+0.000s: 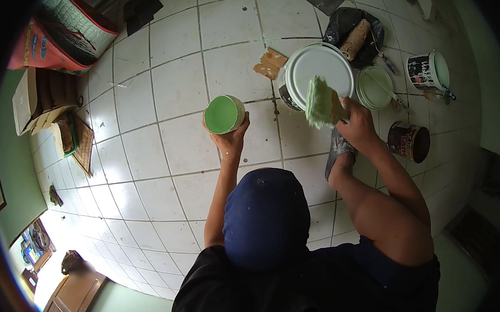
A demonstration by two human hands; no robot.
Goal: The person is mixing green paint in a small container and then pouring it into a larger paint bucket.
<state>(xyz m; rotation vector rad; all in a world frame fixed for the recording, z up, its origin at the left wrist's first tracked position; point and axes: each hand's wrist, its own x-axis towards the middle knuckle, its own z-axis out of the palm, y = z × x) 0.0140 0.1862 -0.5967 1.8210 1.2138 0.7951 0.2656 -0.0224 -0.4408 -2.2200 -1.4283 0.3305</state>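
Observation:
My left hand is wrapped round a cup of light green paint, held above the tiled floor with its open top showing. In my right hand is a wide paintbrush, gripped by its handle; its bristles are coated in pale green paint. The brush is over the near edge of a large paint bucket with a white lid. Whether the bristles touch that lid, I cannot tell. My fingers on the handle are partly hidden.
Beyond the bucket a paint roller lies on black plastic. To the right are a round pale green lid or tub, a white pail and a dark brown can. A red insulated bag and cardboard box stand far left.

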